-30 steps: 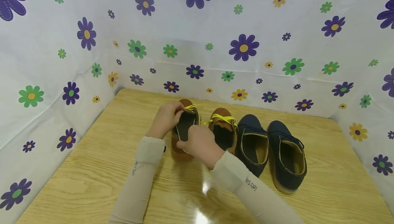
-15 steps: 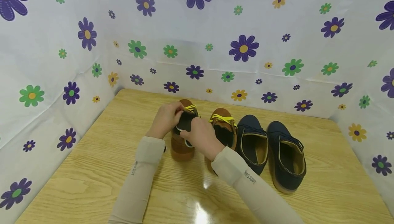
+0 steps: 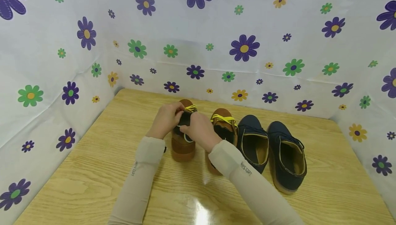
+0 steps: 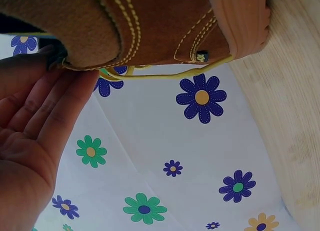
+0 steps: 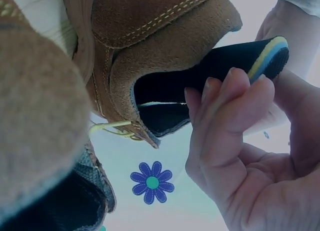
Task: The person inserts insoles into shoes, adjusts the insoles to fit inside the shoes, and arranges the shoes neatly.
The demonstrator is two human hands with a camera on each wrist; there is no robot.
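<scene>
A brown suede shoe (image 3: 183,149) with yellow laces (image 3: 191,108) stands at the left of the row. Its opening takes in most of a black insole (image 5: 220,61), whose heel end with yellow and blue layers sticks out at the back. My right hand (image 3: 201,130) grips that heel end, fingers bent along its edge in the right wrist view. With thumb and fingers my left hand (image 3: 165,118) pinches the shoe's upper edge by the laces; in the left wrist view the thumb reaches inside the collar. The insole's front is hidden in the shoe.
Right of my hands stand a second brown shoe (image 3: 221,113) with yellow laces, partly covered by my right hand, and two navy shoes, one (image 3: 252,123) beside the other (image 3: 289,180). A flower-print cloth (image 3: 210,22) encloses the wooden table (image 3: 77,170).
My right hand has moved forward with the insole, which has slid deeper into the left brown shoe, uncovering the shoe's heel. The left hand has stayed in place.
</scene>
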